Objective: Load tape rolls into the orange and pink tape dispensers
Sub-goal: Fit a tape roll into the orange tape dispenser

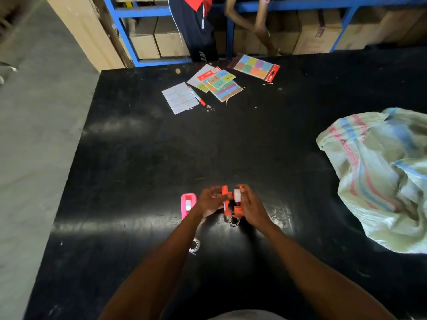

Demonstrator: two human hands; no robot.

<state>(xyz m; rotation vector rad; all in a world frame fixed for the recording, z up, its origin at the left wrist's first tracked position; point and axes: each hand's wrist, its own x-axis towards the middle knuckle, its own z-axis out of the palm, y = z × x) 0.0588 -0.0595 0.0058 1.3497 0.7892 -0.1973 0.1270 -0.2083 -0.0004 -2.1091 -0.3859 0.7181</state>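
The orange tape dispenser [233,205] is held above the near middle of the black counter [143,158], gripped between both hands. It is a small, bright orange plastic body, and a white tape roll [237,195] is seen seated at its far end. The left hand [211,200] is closed on the dispenser's left side; the right hand [250,204] is wrapped around its right side, fingers touching the roll. The pink dispenser [188,204] lies just left of the left hand, with a white roll showing inside. A clear tape roll [233,220] rests just beneath the orange dispenser.
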